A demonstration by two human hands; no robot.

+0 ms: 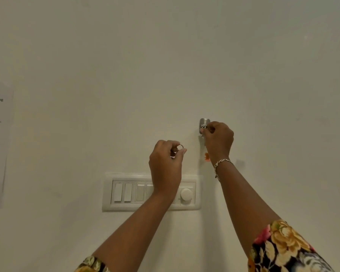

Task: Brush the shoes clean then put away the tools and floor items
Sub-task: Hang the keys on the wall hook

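Floral sleeves (279,246) low in frame, both arms up at the wall. Your left hand (166,163) pinches a key ring (180,146) above the switch panel (126,193), waiting its turn. Your right hand (218,139) is closed on keys (204,127) at the hook (204,122), probably hanging them. No shoes or brush in view.

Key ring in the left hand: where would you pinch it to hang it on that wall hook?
Pinch the key ring at its lower arc, from below and the hand side, as the left hand does. That leaves its open upper loop free for the metal hook, where the right hand is busy.
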